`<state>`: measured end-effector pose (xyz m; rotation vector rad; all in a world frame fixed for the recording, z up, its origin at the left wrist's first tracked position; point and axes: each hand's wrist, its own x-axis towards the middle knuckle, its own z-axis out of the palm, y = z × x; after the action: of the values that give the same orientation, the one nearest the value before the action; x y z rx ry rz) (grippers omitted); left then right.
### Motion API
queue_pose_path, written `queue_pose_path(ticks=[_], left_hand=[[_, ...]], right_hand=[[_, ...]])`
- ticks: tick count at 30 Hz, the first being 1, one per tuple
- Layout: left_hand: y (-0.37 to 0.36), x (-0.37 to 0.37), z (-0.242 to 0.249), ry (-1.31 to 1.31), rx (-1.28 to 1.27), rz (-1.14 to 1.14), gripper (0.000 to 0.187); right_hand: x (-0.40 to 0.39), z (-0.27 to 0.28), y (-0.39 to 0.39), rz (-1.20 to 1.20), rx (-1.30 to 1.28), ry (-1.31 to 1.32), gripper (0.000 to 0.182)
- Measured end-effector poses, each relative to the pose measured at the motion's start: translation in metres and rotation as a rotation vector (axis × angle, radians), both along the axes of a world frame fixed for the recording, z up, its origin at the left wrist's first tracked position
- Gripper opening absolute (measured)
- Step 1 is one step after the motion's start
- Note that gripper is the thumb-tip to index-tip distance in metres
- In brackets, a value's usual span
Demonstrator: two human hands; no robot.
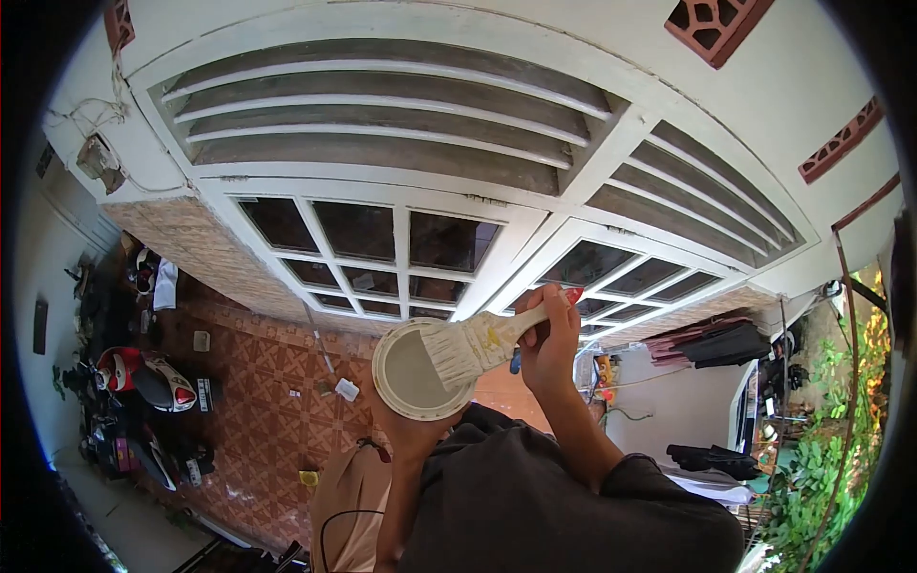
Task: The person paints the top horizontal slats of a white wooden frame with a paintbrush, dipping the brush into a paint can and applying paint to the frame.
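- Closest to me, my left hand (pixel 413 432) is clamped on a round paint can (pixel 417 371) from below, holding it up.
- Just right, my right hand (pixel 551 329) grips the paintbrush (pixel 478 346), bristles resting over the can's rim.
- Beyond, white window frames (pixel 396 253) and louvres (pixel 382 119).
- Tilting the can could spill paint; an overloaded brush might drip onto me.

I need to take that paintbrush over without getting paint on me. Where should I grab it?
Grip the paintbrush by its bare handle end, coming from the red-tipped side near the right hand. The bristles lie over the paint tin held by the left hand, so that end is likely wet.
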<state>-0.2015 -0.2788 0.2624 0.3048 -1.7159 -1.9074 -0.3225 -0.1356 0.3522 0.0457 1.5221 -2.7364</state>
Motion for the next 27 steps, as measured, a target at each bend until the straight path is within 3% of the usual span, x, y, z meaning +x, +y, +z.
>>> queue_pose_path(ticks=[6, 13, 18, 22, 27], left_hand=[[0.001, -0.004, -0.006, -0.074, -0.003, -0.031, 0.116], [-0.001, -0.016, 0.009, -0.105, -0.181, 0.011, 0.116], [0.005, -0.028, 0.005, -0.062, -0.156, 0.055, 0.118], [0.003, -0.043, 0.005, -0.006, -0.265, 0.08, 0.12], [0.003, -0.053, 0.01, 0.071, -0.21, 0.081, 0.12]], right_hand=[[-0.003, -0.004, 0.006, -0.033, -0.006, 0.0, 0.029], [-0.014, -0.004, 0.014, 0.022, -0.307, -0.201, 0.026], [-0.019, 0.006, 0.009, 0.067, -0.401, -0.204, 0.026], [-0.025, 0.007, 0.009, 0.063, -0.331, -0.117, 0.027], [-0.034, 0.003, 0.014, 0.08, -0.266, -0.043, 0.027]])
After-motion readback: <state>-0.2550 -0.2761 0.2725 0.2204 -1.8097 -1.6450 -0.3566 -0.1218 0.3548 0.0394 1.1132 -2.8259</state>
